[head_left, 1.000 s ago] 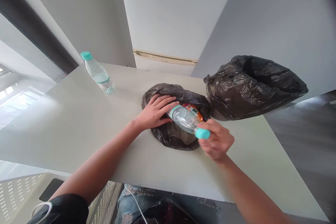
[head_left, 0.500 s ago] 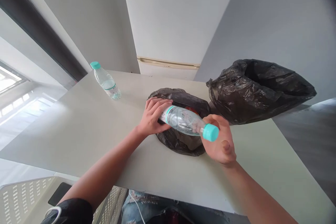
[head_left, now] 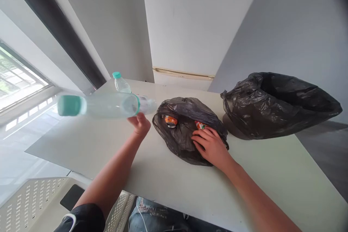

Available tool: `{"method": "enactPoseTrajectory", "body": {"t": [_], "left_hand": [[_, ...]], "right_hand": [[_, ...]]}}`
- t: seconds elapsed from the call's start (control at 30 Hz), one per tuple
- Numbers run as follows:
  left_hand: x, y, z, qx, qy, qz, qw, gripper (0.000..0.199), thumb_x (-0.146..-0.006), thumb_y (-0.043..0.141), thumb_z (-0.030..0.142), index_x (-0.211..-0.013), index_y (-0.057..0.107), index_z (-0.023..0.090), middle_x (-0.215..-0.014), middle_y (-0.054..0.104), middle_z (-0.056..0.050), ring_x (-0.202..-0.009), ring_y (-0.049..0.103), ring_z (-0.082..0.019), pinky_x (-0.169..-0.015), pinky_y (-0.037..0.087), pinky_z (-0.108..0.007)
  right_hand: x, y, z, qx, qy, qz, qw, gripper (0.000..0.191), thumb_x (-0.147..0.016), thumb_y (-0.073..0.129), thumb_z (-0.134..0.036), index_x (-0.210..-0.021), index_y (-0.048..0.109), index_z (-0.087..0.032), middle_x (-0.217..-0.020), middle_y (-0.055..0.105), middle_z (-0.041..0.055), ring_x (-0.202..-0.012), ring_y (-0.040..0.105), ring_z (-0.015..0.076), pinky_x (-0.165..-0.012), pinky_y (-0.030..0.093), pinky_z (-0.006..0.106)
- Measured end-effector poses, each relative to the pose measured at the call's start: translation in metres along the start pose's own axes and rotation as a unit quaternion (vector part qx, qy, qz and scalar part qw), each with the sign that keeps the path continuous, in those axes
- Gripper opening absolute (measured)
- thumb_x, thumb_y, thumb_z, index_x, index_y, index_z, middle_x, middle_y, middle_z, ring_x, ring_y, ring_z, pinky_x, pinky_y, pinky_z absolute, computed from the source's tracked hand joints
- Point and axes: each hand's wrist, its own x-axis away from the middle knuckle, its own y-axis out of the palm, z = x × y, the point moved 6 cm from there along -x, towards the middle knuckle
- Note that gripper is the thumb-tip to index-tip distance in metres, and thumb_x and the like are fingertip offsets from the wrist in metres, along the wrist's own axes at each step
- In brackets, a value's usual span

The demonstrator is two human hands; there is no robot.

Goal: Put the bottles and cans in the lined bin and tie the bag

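Observation:
My left hand [head_left: 140, 123] grips a clear plastic bottle [head_left: 108, 106] with a teal cap. The bottle lies sideways in the air, cap to the left, and is blurred. Over the opening of a low black plastic bag [head_left: 187, 152] reaches my right hand [head_left: 210, 145], its fingers apart and its fingertips near an orange-red can [head_left: 200, 125]. Another orange can [head_left: 171, 121] lies at the left inside that bag. Behind the held bottle stands a second teal-capped bottle [head_left: 121, 85], partly hidden.
A second black plastic bag [head_left: 250, 108] stands with its mouth open at the right of the white table [head_left: 168, 185]. A white fridge [head_left: 185, 25] is behind the table. A dark phone [head_left: 72, 195] lies on a perforated plastic surface at lower left.
My left hand has swung the bottle left, away from above the bag, turning its cap leftward. My right hand has left the bottle's cap end and moved into the bag's opening. The view has shifted slightly.

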Motion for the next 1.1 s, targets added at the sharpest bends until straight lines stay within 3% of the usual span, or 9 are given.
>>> {"method": "enactPoseTrajectory", "body": {"t": [0.1,0.2,0.3,0.43,0.57,0.73,0.9,1.0,1.1], "left_hand": [[-0.025,-0.015,0.003,-0.012,0.004,0.108,0.994,0.082,-0.094,0.035,0.087,-0.133,0.058,0.018,-0.128,0.065,-0.016,-0.132,0.062,-0.032,-0.112,0.049,-0.044],[-0.038,-0.007,-0.004,-0.095,-0.033,0.032,0.994,0.056,-0.097,0.057,0.069,-0.121,0.061,0.018,-0.117,0.068,-0.012,-0.112,0.067,-0.025,-0.102,0.054,-0.039],[-0.033,0.006,-0.027,-0.195,-0.081,-0.062,0.976,0.046,-0.089,0.075,0.055,-0.115,0.060,0.019,-0.112,0.069,-0.010,-0.104,0.067,-0.025,-0.097,0.054,-0.040],[-0.023,0.014,-0.059,-0.247,-0.118,-0.130,0.953,0.046,-0.086,0.079,0.046,-0.119,0.058,0.020,-0.119,0.071,-0.014,-0.109,0.068,-0.031,-0.097,0.053,-0.044],[-0.021,0.013,-0.072,-0.292,-0.136,-0.147,0.935,0.047,-0.087,0.077,0.048,-0.120,0.058,0.020,-0.121,0.071,-0.016,-0.115,0.067,-0.036,-0.098,0.053,-0.048],[-0.020,0.014,-0.070,-0.305,-0.127,-0.150,0.932,0.051,-0.088,0.075,0.046,-0.127,0.055,0.019,-0.128,0.067,-0.018,-0.123,0.062,-0.039,-0.103,0.051,-0.053],[-0.019,0.017,-0.063,-0.285,-0.102,-0.138,0.943,0.073,-0.082,0.081,0.039,-0.142,0.045,0.016,-0.139,0.057,-0.022,-0.135,0.054,-0.040,-0.114,0.043,-0.056],[-0.020,0.016,-0.050,-0.263,-0.075,-0.102,0.957,0.081,-0.081,0.083,0.038,-0.145,0.040,0.013,-0.144,0.050,-0.025,-0.136,0.053,-0.038,-0.116,0.042,-0.055],[-0.021,0.011,-0.027,-0.240,-0.022,-0.034,0.970,0.066,-0.090,0.073,0.036,-0.143,0.040,0.015,-0.142,0.048,-0.024,-0.132,0.054,-0.032,-0.116,0.041,-0.053]], "right_hand": [[-0.001,-0.001,0.003,0.019,0.007,-0.006,1.000,0.017,-0.101,0.061,-0.015,-0.108,0.075,-0.022,-0.111,0.075,0.0036,-0.103,0.066,0.0220,-0.110,0.044,0.047],[-0.001,0.000,0.004,0.025,0.011,-0.004,1.000,0.017,-0.101,0.062,-0.015,-0.107,0.075,-0.023,-0.108,0.075,0.0038,-0.102,0.066,0.0232,-0.107,0.045,0.046],[0.000,0.000,0.004,0.026,0.012,0.001,1.000,0.016,-0.102,0.062,-0.015,-0.106,0.076,-0.022,-0.107,0.075,0.0041,-0.101,0.065,0.0234,-0.105,0.046,0.045],[0.000,0.001,0.005,0.029,0.012,0.002,1.000,0.015,-0.101,0.062,-0.015,-0.105,0.075,-0.021,-0.107,0.075,0.0039,-0.103,0.063,0.0234,-0.105,0.045,0.045],[0.000,-0.002,0.005,0.025,0.010,0.009,1.000,0.018,-0.100,0.061,-0.010,-0.105,0.074,-0.021,-0.108,0.074,0.0034,-0.102,0.062,0.0228,-0.105,0.045,0.044],[-0.002,-0.014,0.003,0.034,0.029,0.064,0.997,0.019,-0.099,0.058,-0.007,-0.103,0.072,-0.020,-0.105,0.072,0.0044,-0.099,0.062,0.0213,-0.105,0.045,0.045],[0.001,-0.019,0.012,0.109,0.129,0.072,0.983,0.023,-0.092,0.069,-0.015,-0.113,0.073,-0.024,-0.120,0.068,0.0091,-0.110,0.060,0.0296,-0.093,0.047,0.050],[0.004,-0.017,0.021,0.137,0.177,0.048,0.973,0.033,-0.089,0.072,-0.015,-0.120,0.072,-0.026,-0.128,0.064,0.0116,-0.115,0.056,0.0340,-0.088,0.050,0.051],[0.006,-0.017,0.026,0.134,0.194,0.045,0.971,0.045,-0.084,0.070,-0.007,-0.126,0.071,-0.025,-0.134,0.059,0.0131,-0.117,0.053,0.0352,-0.088,0.054,0.051]]}}
